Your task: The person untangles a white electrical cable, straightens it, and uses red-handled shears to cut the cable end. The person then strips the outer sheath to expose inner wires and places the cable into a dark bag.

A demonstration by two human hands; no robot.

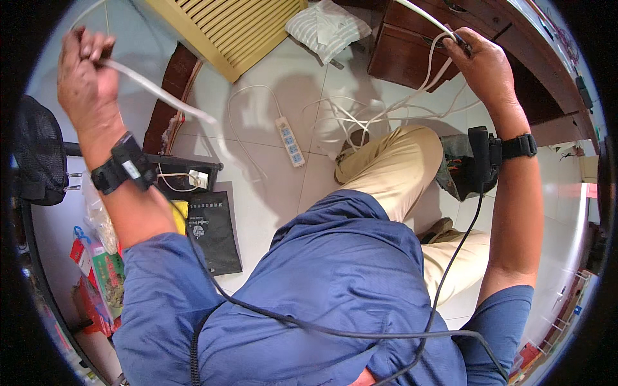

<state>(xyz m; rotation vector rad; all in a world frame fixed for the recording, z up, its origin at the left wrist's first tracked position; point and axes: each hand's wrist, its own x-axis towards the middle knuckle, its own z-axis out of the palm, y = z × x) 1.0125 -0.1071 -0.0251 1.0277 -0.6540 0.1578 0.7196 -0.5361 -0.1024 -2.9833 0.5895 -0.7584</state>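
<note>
My left hand point(89, 72) is raised at the upper left, its fingers curled around a white cable point(159, 92) whose hanging part is blurred. At the upper right my right hand point(475, 60) pinches another stretch of white cable point(427, 12), with loops dropping below the fingers. Several loose turns of white cable point(355, 113) lie tangled on the tiled floor near my shoe. A white power strip point(291, 143) with blue sockets rests on the floor between the hands, its thin cord curving away from it.
A yellow louvered panel point(236, 29) and a striped cushion point(328, 30) are at the top. A dark wooden desk with drawers point(403, 55) stands at the upper right. On the left are a black mesh bag point(38, 149), a flat black pouch point(215, 241) and plastic packages point(108, 275).
</note>
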